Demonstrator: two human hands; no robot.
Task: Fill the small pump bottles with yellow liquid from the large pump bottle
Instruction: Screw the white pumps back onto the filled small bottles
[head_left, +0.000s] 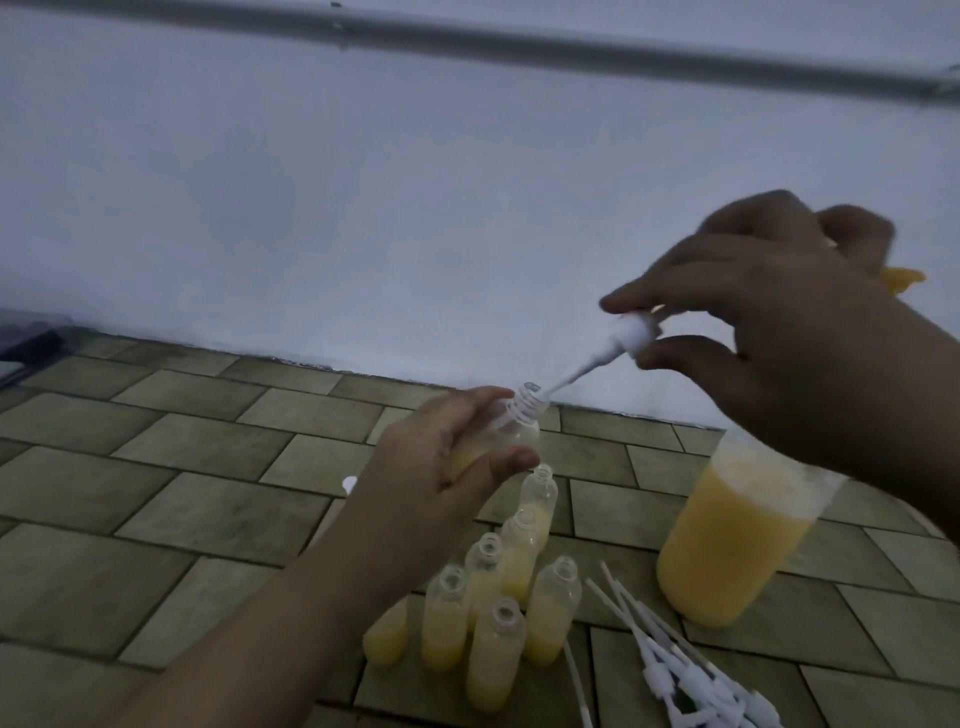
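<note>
Gripping clear ribbed-neck bottle (511, 434) (left hand (441, 462)) | white pump (631, 332) pinched

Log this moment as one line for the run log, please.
left hand: holds small bottle | right hand: pinches pump head, tube at bottle mouth | standing small bottles: uncapped, part-filled | large bottle: upright
</note>
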